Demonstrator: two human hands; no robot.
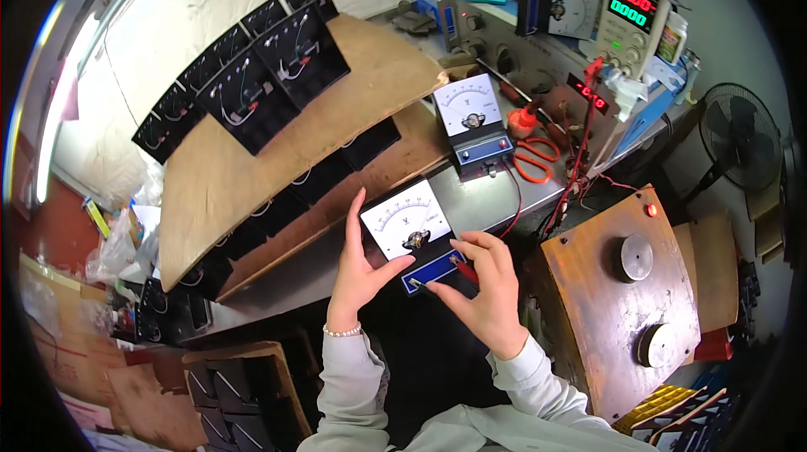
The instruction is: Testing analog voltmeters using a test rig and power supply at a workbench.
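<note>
My left hand (355,280) grips the left side of a black panel meter (397,221) with a white dial and a blue terminal strip, its thumb along the lower edge. My right hand (492,305) is bent over the strip's right side, fingers on a red clip (464,270), thumb beside the metal terminal (416,282) at the left. A similar meter (466,107) stands behind on the bench, with orange scissors (538,158) and red leads (514,217) at its right.
Wooden boards (227,191) carry several black units (252,99) at upper left. A digital power supply (630,19) sits at back right. A wooden box with metal knobs (588,301) is at my right, a fan (735,137) beyond. A tray of black cases (239,393) is lower left.
</note>
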